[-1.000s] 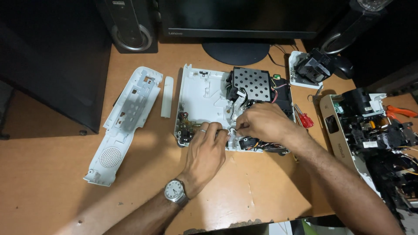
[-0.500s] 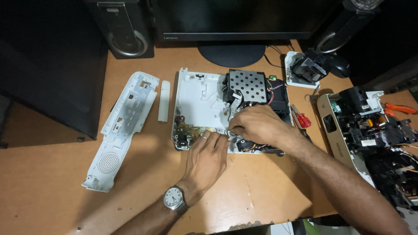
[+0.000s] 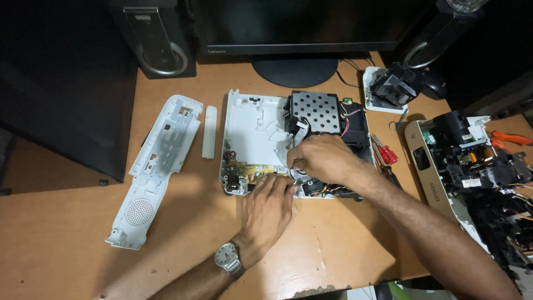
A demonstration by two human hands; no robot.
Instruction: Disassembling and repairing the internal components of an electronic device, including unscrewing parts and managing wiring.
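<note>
Opened white device shell [image 3: 261, 133], flat on desk, innards exposed

We see a wooden bench [image 3: 72, 222] bearing an opened white device chassis [image 3: 255, 139], a detached white cover panel [image 3: 158, 161], a narrow white strip [image 3: 209, 132], red-handled screwdrivers [image 3: 386, 153], and a monitor stand [image 3: 294, 71].

My forearms bare, no sleeves in view. My left hand [image 3: 268, 210] ungloved; round silver wristwatch [image 3: 228, 256] with pale dial, metal band on left wrist. My right hand [image 3: 322, 159] ungloved, no rings seen.
</note>
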